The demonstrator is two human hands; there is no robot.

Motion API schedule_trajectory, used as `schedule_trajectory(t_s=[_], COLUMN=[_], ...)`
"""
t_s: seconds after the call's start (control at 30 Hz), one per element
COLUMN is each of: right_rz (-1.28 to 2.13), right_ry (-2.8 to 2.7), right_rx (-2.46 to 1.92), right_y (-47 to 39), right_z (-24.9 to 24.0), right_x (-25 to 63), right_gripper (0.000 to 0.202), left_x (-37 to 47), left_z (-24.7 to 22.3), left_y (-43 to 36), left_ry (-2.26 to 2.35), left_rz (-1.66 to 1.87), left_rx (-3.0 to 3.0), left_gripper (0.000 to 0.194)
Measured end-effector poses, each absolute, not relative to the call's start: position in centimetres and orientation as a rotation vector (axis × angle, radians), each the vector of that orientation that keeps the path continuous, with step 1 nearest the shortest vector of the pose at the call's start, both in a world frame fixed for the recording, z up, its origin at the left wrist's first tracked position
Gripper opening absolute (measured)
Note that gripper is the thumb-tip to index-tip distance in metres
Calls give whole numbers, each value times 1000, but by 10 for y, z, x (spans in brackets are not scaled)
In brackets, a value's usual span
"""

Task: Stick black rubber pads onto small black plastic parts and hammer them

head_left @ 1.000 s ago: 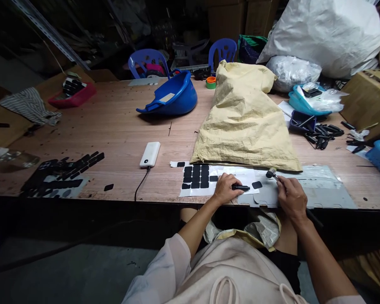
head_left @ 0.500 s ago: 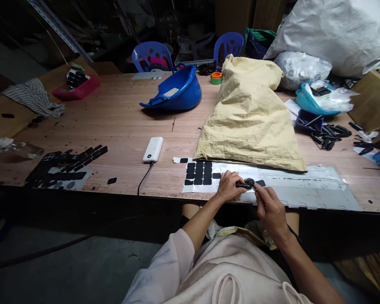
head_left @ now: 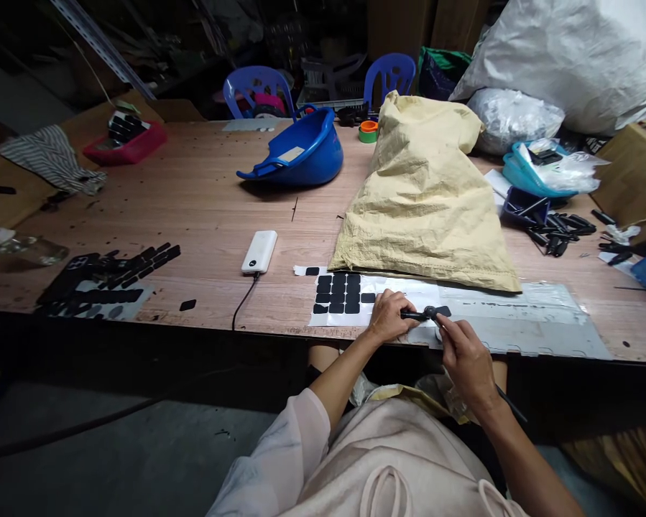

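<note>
My left hand (head_left: pixel 391 316) rests at the table's front edge, its fingers closed around a short black rod-shaped piece (head_left: pixel 413 315). That piece points right and meets a small black rounded end (head_left: pixel 430 312). The fingers of my right hand (head_left: pixel 467 360) are pinched on a slim black stick-like thing just behind this rounded end. A thin dark rod (head_left: pixel 512 404) shows beyond the right wrist; whether it is one with the stick is hidden by the hand. Left of my hands, a white sheet (head_left: pixel 349 321) carries rows of black rounded-corner stickers (head_left: pixel 338 289). One black sticker (head_left: pixel 442 311) lies behind my right fingers.
A yellow cloth sack (head_left: pixel 425 201) lies just beyond my hands. A white power bank (head_left: pixel 260 251) with a cable sits to the left. Farther off are a blue basin (head_left: pixel 306 154), a red tray (head_left: pixel 126 143) and, at right, several black handle-like pieces (head_left: pixel 560 233).
My right hand has shifted slightly right and down, and the rod behind its wrist sticks out farther. The rounded end has moved a little right. My left hand stays nearly still.
</note>
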State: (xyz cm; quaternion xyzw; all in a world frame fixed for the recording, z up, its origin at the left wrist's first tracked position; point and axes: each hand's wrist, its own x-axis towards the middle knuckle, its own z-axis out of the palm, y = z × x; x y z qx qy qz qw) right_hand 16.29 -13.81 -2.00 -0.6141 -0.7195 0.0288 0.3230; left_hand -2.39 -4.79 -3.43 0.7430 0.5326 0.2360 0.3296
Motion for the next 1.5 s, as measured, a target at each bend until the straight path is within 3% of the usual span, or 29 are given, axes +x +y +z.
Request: schedule_trajectory(t_s=[0.53, 0.8, 1.17, 1.33, 1.5], right_rz=[-406, -418, -407, -460, -417], right_ry=[-1932, -1918, -1916, -1928, -1907], right_rx=[-1793, -1783, -1776, -1764, -1780], right_y=[-78, -80, -80, -80, -80], right_z=[-59, -58, -59, -58, -60], right_x=[243, 238, 238, 237, 237], right_gripper=[32, 32, 31, 30, 30], left_x=[-29, -43, -50, -46, -48], left_z=[-37, -42, -79, -56, -20], left_y=[-46, -101, -151, -139, -67], left_ry=[1351, 1108, 1134, 1214, 1480], left_rz=[571, 599, 442, 659, 700], left_rx=[2029, 2212, 2501, 2343, 2190], left_gripper=[17, 20, 18, 18, 18])
